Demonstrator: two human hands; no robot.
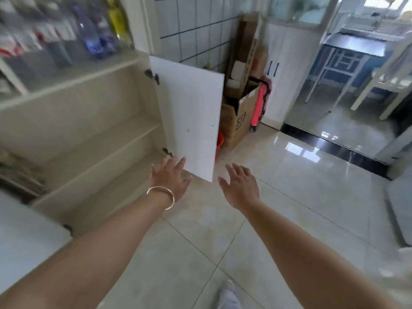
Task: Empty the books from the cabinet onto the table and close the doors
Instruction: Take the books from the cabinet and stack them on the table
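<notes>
Reaching forward in the head view, the left hand [171, 177] has its grip spread, fingers straight and apart, holding nothing. It sits at the lower edge of the right cabinet door [189, 117], and I cannot tell whether its fingertips touch the panel. A thin bangle [161, 196] circles that wrist. The right hand [242, 186] is also spread and empty, just beside the door's free lower corner, over the tiled floor [278, 197].

The door stands swung wide on two dark hinges [152, 75], its white inner face towards the camera. The lower cabinet [84, 134] is open; the shelves near its right edge are bare. At the far left edge of the middle shelf a blurred stack of books [15, 168] lies flat. Above, behind glass, stand blurred bottles [66, 34]. A second white door [26, 237] fills the lower left corner.

Against the tiled wall beyond the door stands an open cardboard box [236, 121], with a red folded item [259, 103] just beside it.
</notes>
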